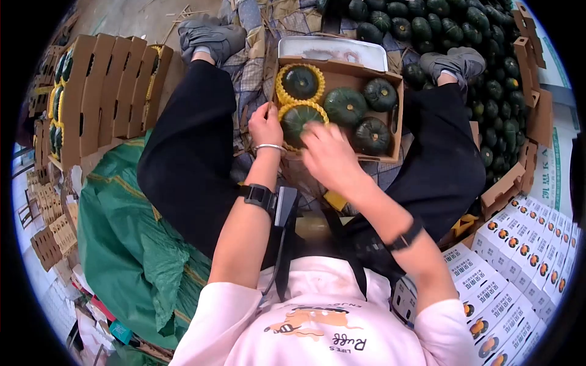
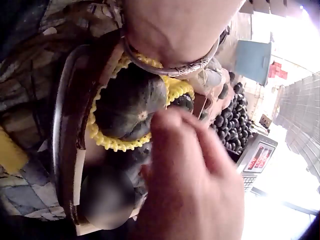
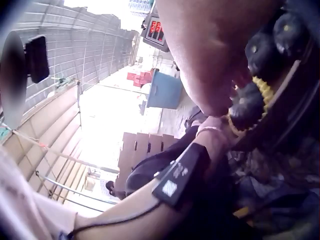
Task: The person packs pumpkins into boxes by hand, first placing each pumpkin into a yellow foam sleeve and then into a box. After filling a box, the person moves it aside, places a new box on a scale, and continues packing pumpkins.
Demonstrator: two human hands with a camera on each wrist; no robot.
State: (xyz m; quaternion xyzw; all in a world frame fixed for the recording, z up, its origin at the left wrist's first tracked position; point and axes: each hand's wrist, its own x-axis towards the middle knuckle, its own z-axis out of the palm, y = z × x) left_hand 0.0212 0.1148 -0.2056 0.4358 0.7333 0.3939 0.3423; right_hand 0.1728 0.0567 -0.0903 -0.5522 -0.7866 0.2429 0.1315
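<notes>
A shallow cardboard box (image 1: 394,131) between the legs holds several dark green pumpkins (image 1: 345,107). Two of them sit in yellow foam nets; the nearer net (image 1: 317,105) circles a pumpkin (image 1: 297,122) at the box's near left corner. My left hand (image 1: 266,127), a bracelet at its wrist, is at the box's left side, close beside this net. I cannot tell whether its fingers hold anything. My right hand (image 1: 332,157) reaches over the pumpkin's right side, its blurred fingers bunched at the net's rim. In the left wrist view the right hand (image 2: 192,175) overlaps the netted pumpkin (image 2: 132,102).
A white tray (image 1: 332,52) lies beyond the box. A large heap of pumpkins (image 1: 452,27) spreads at the back right. Upright cardboard boxes (image 1: 113,91) stand left, above a green sheet (image 1: 131,232). Printed white cartons (image 1: 488,293) are stacked at the right.
</notes>
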